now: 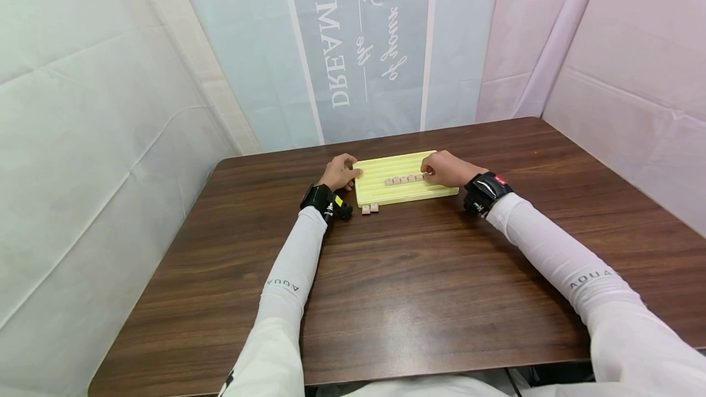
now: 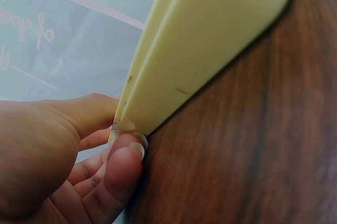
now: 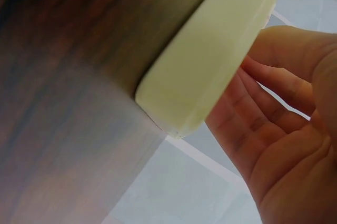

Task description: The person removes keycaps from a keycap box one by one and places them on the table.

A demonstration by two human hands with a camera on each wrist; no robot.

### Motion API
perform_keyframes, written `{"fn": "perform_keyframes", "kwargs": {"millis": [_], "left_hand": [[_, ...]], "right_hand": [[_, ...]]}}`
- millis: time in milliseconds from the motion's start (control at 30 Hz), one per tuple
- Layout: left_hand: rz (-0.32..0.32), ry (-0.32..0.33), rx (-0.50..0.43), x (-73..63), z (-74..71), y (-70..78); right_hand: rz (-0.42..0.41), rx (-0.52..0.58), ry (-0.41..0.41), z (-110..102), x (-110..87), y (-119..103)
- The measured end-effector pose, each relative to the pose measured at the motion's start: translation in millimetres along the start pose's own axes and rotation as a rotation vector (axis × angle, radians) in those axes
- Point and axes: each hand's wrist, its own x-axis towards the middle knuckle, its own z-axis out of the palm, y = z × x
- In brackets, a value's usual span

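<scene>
A pale yellow ridged board (image 1: pixel 386 193) lies on the table in the head view, with a row of small beige letter tiles (image 1: pixel 404 179) along one groove. My left hand (image 1: pixel 336 173) grips its left edge, thumb on top; in the left wrist view the fingers (image 2: pixel 124 169) curl at the board's corner. Over the right part of the board, my right hand (image 1: pixel 445 168) pinches at the tile at the row's right end, which the fingertips mostly hide. In the right wrist view that hand (image 3: pixel 284 108) is behind the board's thick side (image 3: pixel 205 56), the tile out of sight.
Two loose tiles (image 1: pixel 370 209) lie on the table just in front of the board's near left corner. The brown wood-grain table (image 1: pixel 419 299) extends around the board. A printed curtain (image 1: pixel 375 48) hangs behind its far edge, and white sheets (image 1: pixel 110 109) flank the sides.
</scene>
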Motion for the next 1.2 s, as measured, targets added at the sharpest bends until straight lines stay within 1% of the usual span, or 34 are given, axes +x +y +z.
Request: {"fn": "perform_keyframes", "kwargs": {"millis": [200, 333, 600, 1000, 1200], "left_hand": [[-0.002, -0.005, -0.002, 0.7, -1.2, -0.1], [-0.006, -0.011, -0.012, 1.6, -1.2, -1.2], [-0.012, -0.014, -0.024, 4.1, -1.7, -3.6], [-0.008, 0.001, 0.001, -1.1, -0.9, 2.5], [-0.015, 0.001, -0.006, -0.7, 0.3, 0.1]], "right_hand": [[-0.008, -0.01, -0.009, -0.5, 0.5, -1.4], [-0.008, -0.01, 0.003, -0.5, -0.2, -2.6], [-0.014, -0.009, -0.013, 0.2, 1.4, -4.5], [-0.002, -0.018, -0.013, -0.4, -1.1, -3.0], [0.02, -0.022, -0.012, -1.4, -2.0, -5.7]]}}
